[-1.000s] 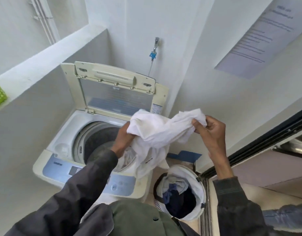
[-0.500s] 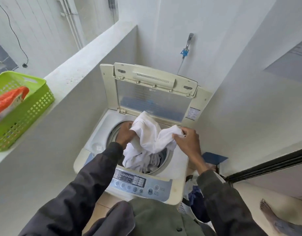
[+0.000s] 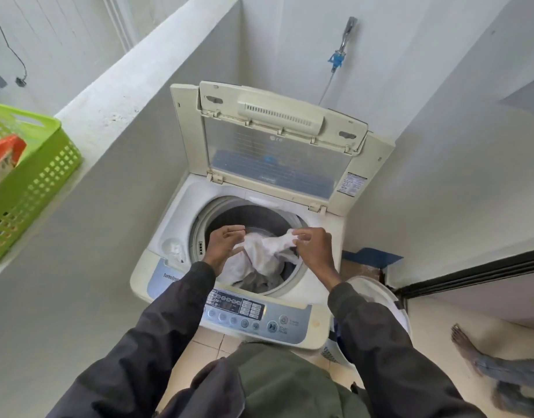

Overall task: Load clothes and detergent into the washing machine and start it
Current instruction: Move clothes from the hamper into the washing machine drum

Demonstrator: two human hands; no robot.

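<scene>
White garment (image 3: 267,251) hangs into the washing machine (image 3: 320,236) drum (lid up), right hand (image 3: 312,248) pinching its edge, left hand (image 3: 223,245) loosely curled against it.

A washing machine (image 3: 326,245) stands with its lid (image 3: 277,149) raised upright at the back edge. Over the drum opening, the left hand (image 3: 225,245) and right hand (image 3: 312,250) both pinch a white garment (image 3: 265,250), whose lower part hangs into the drum. A green basket (image 3: 27,182) sits on the ledge (image 3: 115,95) at left.
</scene>
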